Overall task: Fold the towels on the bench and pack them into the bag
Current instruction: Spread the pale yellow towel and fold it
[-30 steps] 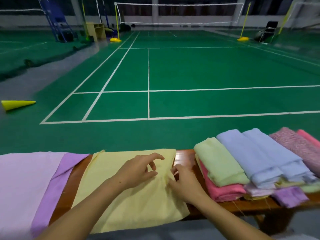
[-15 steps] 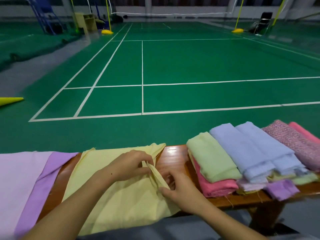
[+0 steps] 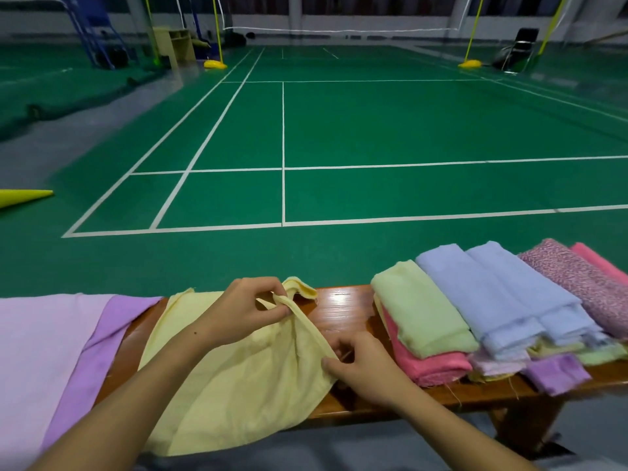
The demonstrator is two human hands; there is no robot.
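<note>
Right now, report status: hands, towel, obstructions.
Both hands, left and right, pinching yellow towel edge. Towel unfolded on bench. Nothing in the way.

Both hands pinch the right edge of a yellow towel [image 3: 238,379] on the wooden bench [image 3: 343,307]: left hand [image 3: 243,309] far, right hand [image 3: 365,367] near. Folded towels [image 3: 475,311] stacked right; a lilac cloth [image 3: 51,362] lies left.

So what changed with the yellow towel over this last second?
Both hands took hold of the yellow towel: a second ago they lay flat on it, now the left hand pinches its right edge and lifts it off the bench, while the right hand pinches the same edge lower down. The far right corner has flopped over. The folded stack and the purple cloths stayed put.
</note>
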